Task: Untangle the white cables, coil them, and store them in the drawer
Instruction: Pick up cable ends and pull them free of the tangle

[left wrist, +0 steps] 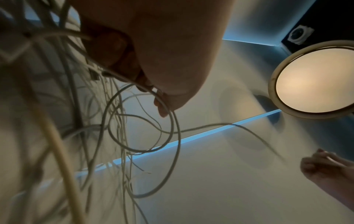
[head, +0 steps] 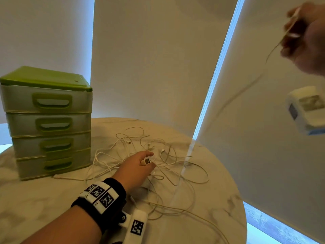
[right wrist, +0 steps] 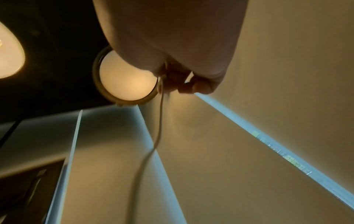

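A tangle of white cables [head: 158, 166] lies spread over the round marble table [head: 219, 199]. My left hand [head: 140, 164] rests in the middle of the tangle and pinches a white USB plug [head: 146, 162] between thumb and fingers. In the left wrist view the cable loops [left wrist: 145, 136] hang below those fingers. My right hand [head: 304, 37] is raised high at the upper right, gripping one white cable [head: 274, 48] that stretches down, blurred, toward the pile. The right wrist view shows that cable [right wrist: 160, 121] trailing from the curled fingers. The green drawer unit [head: 49, 120] stands at the table's left, its drawers closed.
Pale roller blinds [head: 149, 67] with bright gaps hang behind the table. The table's rounded edge runs close by on the right [head: 243, 208]. Round ceiling lamps [left wrist: 314, 80] show in the wrist views.
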Motion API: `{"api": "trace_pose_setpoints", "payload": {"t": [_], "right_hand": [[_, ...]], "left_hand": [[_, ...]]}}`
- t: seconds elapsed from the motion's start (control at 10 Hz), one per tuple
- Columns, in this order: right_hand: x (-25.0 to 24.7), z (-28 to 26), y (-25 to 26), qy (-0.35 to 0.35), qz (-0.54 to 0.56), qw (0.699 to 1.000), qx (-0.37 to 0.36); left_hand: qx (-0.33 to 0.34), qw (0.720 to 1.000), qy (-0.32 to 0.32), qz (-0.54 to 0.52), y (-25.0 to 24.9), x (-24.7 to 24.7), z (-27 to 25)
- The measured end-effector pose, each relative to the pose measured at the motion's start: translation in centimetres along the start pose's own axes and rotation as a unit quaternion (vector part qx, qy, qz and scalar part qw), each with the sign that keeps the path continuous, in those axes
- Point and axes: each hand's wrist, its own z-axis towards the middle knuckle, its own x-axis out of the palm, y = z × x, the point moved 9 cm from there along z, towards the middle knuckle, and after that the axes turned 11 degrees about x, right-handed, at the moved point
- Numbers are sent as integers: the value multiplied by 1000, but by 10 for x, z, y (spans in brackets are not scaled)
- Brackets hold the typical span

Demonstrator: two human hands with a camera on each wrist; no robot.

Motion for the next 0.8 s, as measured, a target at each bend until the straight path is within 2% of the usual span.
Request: {"api": "trace_pose_setpoints", "payload": {"t": [0.1,0.2,0.3,0.4,0.5,0.7,0.8], "right_hand": [[121,-91,3,37,-17,999,0],[173,-124,-62,164,-182,961,130],[221,-160,-124,277,-472,824,146],[252,-186,-193,329,-607,704,168],[269,-195,-247,331,-637,668,196],[274,-200,-294,336,-672,622,218],[278,-204,-298,340,-675,621,209]], "left_hand": [[-2,996,65,57,1,9,-1],[-5,990,100,100,5,14,1],[-14,988,108,110,11,16,3],[-17,988,105,111,12,17,4],[-15,984,116,136,13,17,7],[-2,995,91,42,2,16,7],[-11,992,122,10,4,24,7]]}}
